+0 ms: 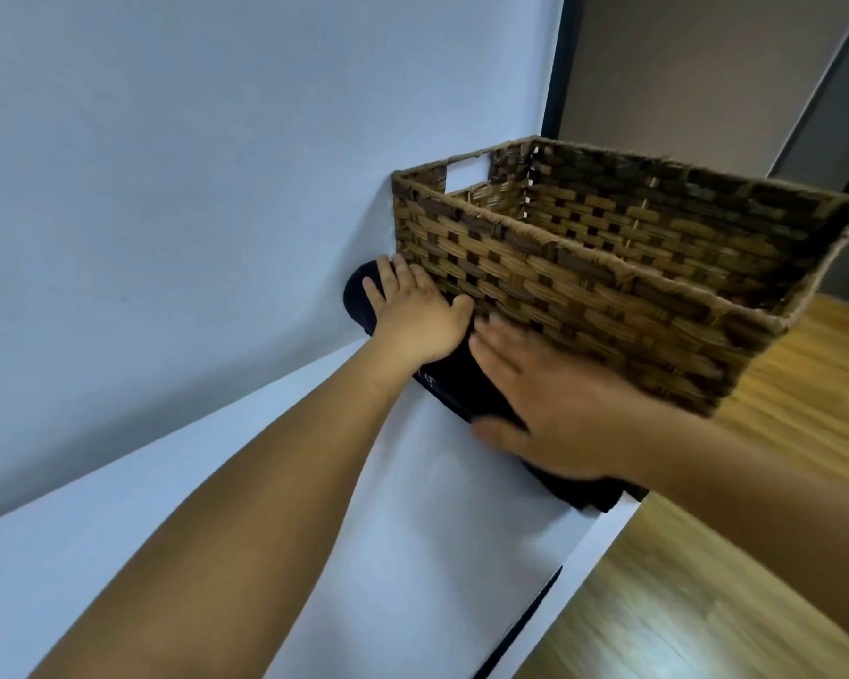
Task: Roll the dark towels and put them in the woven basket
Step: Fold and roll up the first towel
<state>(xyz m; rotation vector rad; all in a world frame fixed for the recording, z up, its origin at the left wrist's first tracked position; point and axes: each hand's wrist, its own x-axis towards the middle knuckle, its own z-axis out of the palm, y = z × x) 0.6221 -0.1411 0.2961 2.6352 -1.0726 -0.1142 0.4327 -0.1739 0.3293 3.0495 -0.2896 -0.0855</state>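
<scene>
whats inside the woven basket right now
Inside the woven basket only bare inner walls show; no towel is visible there. Its floor is hidden behind the near wall. The dark towel lies outside, beside that wall, under the left hand and right hand.

Towel (457, 389) largely covered by left grip (415, 318) and motion-blurred right grip (555, 409); far side hidden behind basket (584, 267), whose floor is unseen.

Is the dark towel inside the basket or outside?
Outside: towel lies on the table beside the basket, under left hand and right hand.
</scene>
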